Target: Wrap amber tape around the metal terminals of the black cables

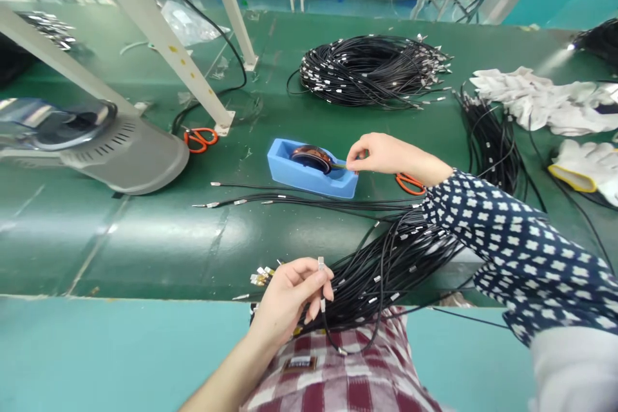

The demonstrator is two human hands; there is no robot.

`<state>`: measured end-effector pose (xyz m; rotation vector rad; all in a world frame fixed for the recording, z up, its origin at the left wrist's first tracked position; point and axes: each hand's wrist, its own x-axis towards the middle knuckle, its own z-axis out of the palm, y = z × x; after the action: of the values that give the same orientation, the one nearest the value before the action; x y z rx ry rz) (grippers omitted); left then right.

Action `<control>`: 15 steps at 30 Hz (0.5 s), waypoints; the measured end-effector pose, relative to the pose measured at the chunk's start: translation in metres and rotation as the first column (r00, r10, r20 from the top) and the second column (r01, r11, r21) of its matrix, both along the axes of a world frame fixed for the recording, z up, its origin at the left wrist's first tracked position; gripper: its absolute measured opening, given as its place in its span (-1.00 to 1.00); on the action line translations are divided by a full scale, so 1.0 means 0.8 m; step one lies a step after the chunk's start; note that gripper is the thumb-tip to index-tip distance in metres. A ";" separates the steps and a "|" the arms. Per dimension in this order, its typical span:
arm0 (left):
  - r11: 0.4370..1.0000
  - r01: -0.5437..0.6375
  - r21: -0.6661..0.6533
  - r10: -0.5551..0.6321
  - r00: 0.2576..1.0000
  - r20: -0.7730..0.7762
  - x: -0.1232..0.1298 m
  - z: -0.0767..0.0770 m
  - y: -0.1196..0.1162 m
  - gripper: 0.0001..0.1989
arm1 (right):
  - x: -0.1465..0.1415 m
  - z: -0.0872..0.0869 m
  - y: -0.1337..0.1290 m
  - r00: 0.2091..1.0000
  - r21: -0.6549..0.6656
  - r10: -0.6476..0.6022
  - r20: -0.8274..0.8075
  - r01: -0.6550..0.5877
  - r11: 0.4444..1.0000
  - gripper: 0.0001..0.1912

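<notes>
My left hand [297, 290] pinches a thin black cable [324, 318] close to its silvery connector end, above my lap. At the front end of a blue tape dispenser [304, 170], my right hand [374, 153] has thumb and finger closed on the free end of the tape. The dispenser carries a roll of amber-brown tape [313, 158]. A thick bunch of black cables [400, 264] with white tags lies across the table edge and my lap, under my right sleeve. Several single cables [290, 198] stretch left from it, in front of the dispenser.
A large coil of black cables [367, 71] lies at the back. White gloves [550, 100] and another cable bundle [490, 148] are on the right. Orange-handled scissors [200, 140] lie beside a white post [178, 64], near a grey machine [130, 151]. More orange handles [410, 183] show under my right wrist.
</notes>
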<state>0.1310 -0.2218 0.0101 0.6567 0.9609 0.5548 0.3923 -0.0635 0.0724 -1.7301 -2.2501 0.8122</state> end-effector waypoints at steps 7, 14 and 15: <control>1.000 0.009 -0.002 -0.009 1.000 0.005 -0.004 -0.001 -0.001 -0.65 | 0.004 0.011 0.002 0.965 -0.171 -0.093 -0.246 0.051 0.984 -0.88; 1.000 0.019 -0.008 -0.019 1.000 0.020 -0.004 -0.005 -0.001 -0.68 | 0.023 0.010 -0.019 0.960 -0.193 -0.201 -0.194 0.163 0.968 -0.86; 1.000 0.022 -0.010 -0.022 0.999 0.025 -0.004 -0.005 0.000 -0.68 | 0.025 0.006 -0.020 0.955 -0.199 -0.214 -0.204 0.174 0.964 -0.85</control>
<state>0.1282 -0.2219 0.0061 0.6497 0.9320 0.5373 0.4125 -0.0793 0.0774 -1.7976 -1.8763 1.1307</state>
